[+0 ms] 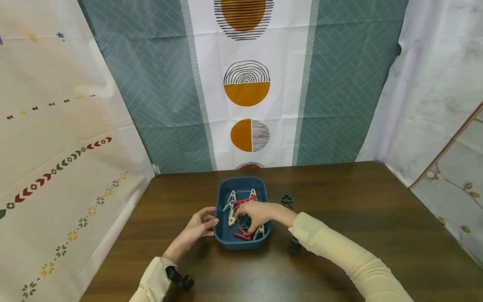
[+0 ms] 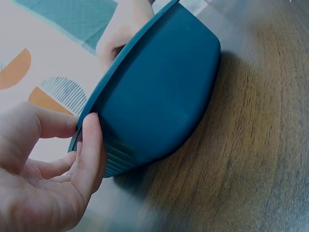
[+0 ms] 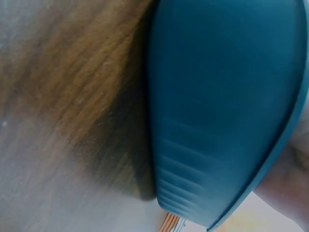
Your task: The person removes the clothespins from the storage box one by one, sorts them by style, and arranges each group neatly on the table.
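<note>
A blue plastic bin [image 1: 241, 246] stands on the table with several small spring clamps inside: a yellow one [image 1: 232, 219], red ones [image 1: 242, 235] and pale ones [image 1: 260, 231]. The person's left hand [image 1: 201, 223] pinches the bin's left rim; the left wrist view shows this hand [image 2: 53, 169] with fingers at the rim. Inside the bin, the right hand [image 1: 257, 213] reaches down with thumb and fingers around a dark green round openwork piece [image 1: 244, 221], partly hidden beneath it. The bin wall [image 3: 217, 111] covers most of this hand in the right wrist view.
Another dark green round piece [image 1: 286, 201] lies on the brown wooden table [image 1: 324, 184], right of the bin. A patterned curtain [image 1: 245, 138] hangs behind the table, with pale cloths on both sides. Each wrist wears a small black camera [image 1: 179, 279].
</note>
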Demonstrator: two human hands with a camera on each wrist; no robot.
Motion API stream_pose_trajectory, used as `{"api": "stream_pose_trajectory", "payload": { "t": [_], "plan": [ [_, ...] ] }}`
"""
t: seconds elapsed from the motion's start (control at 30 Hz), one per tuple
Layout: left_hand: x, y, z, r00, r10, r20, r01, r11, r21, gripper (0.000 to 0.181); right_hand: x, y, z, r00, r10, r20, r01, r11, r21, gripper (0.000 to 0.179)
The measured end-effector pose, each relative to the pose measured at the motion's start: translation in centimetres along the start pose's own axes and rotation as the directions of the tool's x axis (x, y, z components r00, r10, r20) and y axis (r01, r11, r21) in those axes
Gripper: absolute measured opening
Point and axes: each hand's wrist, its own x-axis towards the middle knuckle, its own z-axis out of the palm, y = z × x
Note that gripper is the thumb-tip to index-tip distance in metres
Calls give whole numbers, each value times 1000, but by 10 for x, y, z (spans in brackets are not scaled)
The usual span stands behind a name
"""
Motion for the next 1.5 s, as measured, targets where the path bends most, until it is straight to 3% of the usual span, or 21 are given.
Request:
{"api": "stream_pose_trajectory", "payload": {
  "t": [0.2,0.5,1.17,1.5],
  "plan": [
    [0,0,0,1000,-6,0,6,1000,2,52,-3,2,-6,998,-22,-64,28,995,95,62],
    [-1,0,-1,1000,-6,5,6,1000,2,53,-13,7,-9,985,16,-170,29,965,260,61],
    [1,0,0,1000,-6,-22,6,1000,6,51,-42,15,-9,950,102,-294,34,905,425,59],
    [1,0,0,1000,-4,-5,4,1000,2,53,-53,21,-9,933,136,-333,16,910,415,58]
  ]
}}
